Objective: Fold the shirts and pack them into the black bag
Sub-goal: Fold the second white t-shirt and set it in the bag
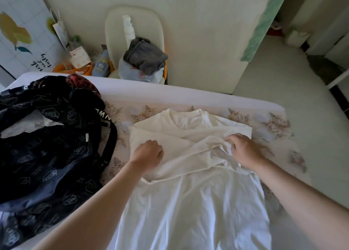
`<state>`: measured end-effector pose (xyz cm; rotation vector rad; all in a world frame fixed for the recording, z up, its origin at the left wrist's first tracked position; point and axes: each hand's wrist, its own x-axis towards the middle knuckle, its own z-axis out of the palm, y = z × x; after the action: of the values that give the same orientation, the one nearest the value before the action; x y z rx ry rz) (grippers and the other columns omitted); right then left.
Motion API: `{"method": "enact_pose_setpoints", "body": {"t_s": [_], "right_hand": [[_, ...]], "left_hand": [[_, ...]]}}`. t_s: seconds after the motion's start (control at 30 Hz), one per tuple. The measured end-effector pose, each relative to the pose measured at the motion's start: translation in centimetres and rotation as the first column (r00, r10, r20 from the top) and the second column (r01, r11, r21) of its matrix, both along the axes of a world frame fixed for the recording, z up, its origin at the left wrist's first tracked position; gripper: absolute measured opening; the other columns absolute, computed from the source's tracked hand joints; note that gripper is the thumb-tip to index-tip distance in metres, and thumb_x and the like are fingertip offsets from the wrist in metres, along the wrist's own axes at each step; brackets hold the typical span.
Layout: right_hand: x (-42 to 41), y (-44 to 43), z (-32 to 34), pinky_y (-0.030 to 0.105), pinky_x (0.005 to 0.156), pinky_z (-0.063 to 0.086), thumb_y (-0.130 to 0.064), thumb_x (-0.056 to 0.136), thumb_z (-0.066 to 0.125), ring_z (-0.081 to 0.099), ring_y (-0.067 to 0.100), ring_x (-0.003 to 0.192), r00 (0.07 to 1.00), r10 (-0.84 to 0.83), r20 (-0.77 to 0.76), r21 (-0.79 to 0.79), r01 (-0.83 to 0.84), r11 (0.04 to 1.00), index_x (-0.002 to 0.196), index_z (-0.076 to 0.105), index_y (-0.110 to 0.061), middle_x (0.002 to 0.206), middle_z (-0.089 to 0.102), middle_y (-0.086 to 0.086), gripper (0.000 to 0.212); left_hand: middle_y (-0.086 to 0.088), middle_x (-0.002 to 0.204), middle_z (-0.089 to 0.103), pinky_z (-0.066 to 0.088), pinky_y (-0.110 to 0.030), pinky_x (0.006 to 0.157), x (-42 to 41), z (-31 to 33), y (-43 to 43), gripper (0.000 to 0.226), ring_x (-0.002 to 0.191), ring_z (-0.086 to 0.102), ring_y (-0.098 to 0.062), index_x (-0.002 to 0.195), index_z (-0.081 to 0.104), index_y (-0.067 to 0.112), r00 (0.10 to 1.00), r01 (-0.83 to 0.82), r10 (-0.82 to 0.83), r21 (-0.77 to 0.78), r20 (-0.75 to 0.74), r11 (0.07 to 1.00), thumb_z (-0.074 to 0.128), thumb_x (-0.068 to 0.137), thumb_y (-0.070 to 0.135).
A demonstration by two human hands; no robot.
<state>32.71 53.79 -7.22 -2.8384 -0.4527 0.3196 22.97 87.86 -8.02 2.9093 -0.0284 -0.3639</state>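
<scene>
A white long-sleeved shirt point(190, 202) lies flat on the bed, collar away from me, with both sleeves folded across the chest. My left hand point(148, 152) sits with curled fingers on the left side of the chest, on the folded cloth. My right hand point(243, 149) pinches a bunch of sleeve fabric at the right side. The black bag point(47, 155), printed with small hexagon logos, lies open on the bed to the left, with white cloth showing inside its mouth.
The bed point(217, 100) has a floral sheet and ends at a white edge ahead. Behind it stands a cream chair point(120, 22) piled with grey and light-blue clothes point(145, 58). Bottles and paper bags crowd the far left. Bare floor lies to the right.
</scene>
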Motion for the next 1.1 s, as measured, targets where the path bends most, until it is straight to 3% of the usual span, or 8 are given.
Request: {"method": "enact_pose_setpoints", "body": {"t_s": [0.1,0.17,0.4,0.53,0.67,0.9,1.0,1.1], "right_hand": [[-0.1,1.1,-1.3,0.041,0.093,0.046,-0.040,0.096,0.051,0.058,0.028,0.117,0.995,-0.091,-0.031,-0.206,0.082,0.975,0.135,0.054,-0.024,0.127,0.062,0.002,0.043],[0.1,1.1,-1.9,0.036,0.085,0.043,-0.031,0.096,0.051,0.061,0.029,0.111,0.994,-0.112,0.002,-0.238,0.109,0.965,0.122,0.062,-0.022,0.117,0.065,0.003,0.030],[1.5,0.9,-1.9,0.033,0.064,0.033,-0.010,0.094,0.044,0.061,0.034,0.085,0.940,-0.334,0.072,0.064,0.329,0.942,0.085,0.057,-0.018,0.086,0.064,0.006,0.018],[3.9,1.3,-1.5,0.040,0.067,0.045,-0.005,0.093,0.051,0.064,0.041,0.088,0.935,-0.231,0.270,0.046,0.227,0.973,0.112,0.060,-0.007,0.111,0.062,0.017,0.022],[4.6,2.6,-2.1,0.049,0.081,0.046,0.007,0.068,0.065,0.057,0.041,0.094,0.894,0.056,0.445,-0.212,0.045,0.976,0.120,0.059,-0.007,0.115,0.055,0.022,0.054],[-1.1,3.0,-4.8,0.047,0.105,0.040,-0.017,0.066,0.062,0.047,0.032,0.129,0.931,0.344,0.122,-0.085,-0.335,0.938,0.121,0.062,-0.017,0.142,0.048,0.012,0.055],[-1.9,2.4,-5.9,0.049,0.110,0.039,-0.006,0.073,0.066,0.043,0.032,0.138,0.958,0.259,0.121,-0.066,-0.253,0.965,0.131,0.062,-0.017,0.150,0.045,0.012,0.060],[-1.4,2.8,-5.5,0.051,0.091,0.054,0.009,0.071,0.070,0.060,0.041,0.121,0.957,0.191,0.218,-0.097,-0.174,0.980,0.119,0.072,-0.015,0.139,0.057,0.019,0.054]], "left_hand": [[-0.001,0.147,0.042,0.029,-0.038,0.112,2.5,-1.5,0.0,0.042,0.138,0.034,-0.024,0.142,0.047,0.022,0.999,0.006,-0.007,0.020,0.044,1.000,0.040,0.101,0.014],[-0.002,0.152,0.035,0.024,-0.041,0.116,3.6,-2.1,0.3,0.044,0.140,0.031,-0.025,0.146,0.037,0.024,1.000,0.019,-0.017,0.149,-0.014,0.989,0.039,0.102,0.019],[-0.007,0.095,0.064,0.035,-0.042,0.086,5.8,-1.9,2.7,0.014,0.092,0.058,-0.032,0.102,0.067,0.015,0.954,-0.069,-0.048,0.370,0.297,0.926,0.060,0.090,0.015],[-0.012,0.088,0.063,0.031,-0.044,0.079,6.2,-1.0,4.2,0.009,0.083,0.055,-0.033,0.096,0.068,0.008,0.865,-0.381,0.231,0.282,0.446,0.881,0.063,0.088,0.010],[-0.016,0.122,0.049,0.030,-0.048,0.098,5.8,-2.1,4.6,0.047,0.107,0.044,-0.036,0.125,0.053,0.011,0.868,-0.442,0.335,0.261,0.366,0.858,0.063,0.079,0.005],[0.001,0.094,0.050,0.040,-0.039,0.076,-1.6,-3.3,2.1,0.037,0.085,0.048,-0.024,0.089,0.058,0.021,0.941,0.131,-0.142,0.058,0.306,0.990,0.059,0.072,0.054],[0.003,0.093,0.051,0.040,-0.037,0.074,-4.7,-4.0,3.4,0.035,0.083,0.051,-0.024,0.094,0.059,0.022,0.948,0.192,-0.210,0.093,0.240,0.977,0.061,0.064,0.040],[0.006,0.085,0.049,0.043,-0.034,0.068,-5.3,-4.0,5.0,0.030,0.077,0.052,-0.023,0.085,0.057,0.022,0.943,0.177,-0.175,0.020,0.284,0.984,0.061,0.056,0.012]]}}
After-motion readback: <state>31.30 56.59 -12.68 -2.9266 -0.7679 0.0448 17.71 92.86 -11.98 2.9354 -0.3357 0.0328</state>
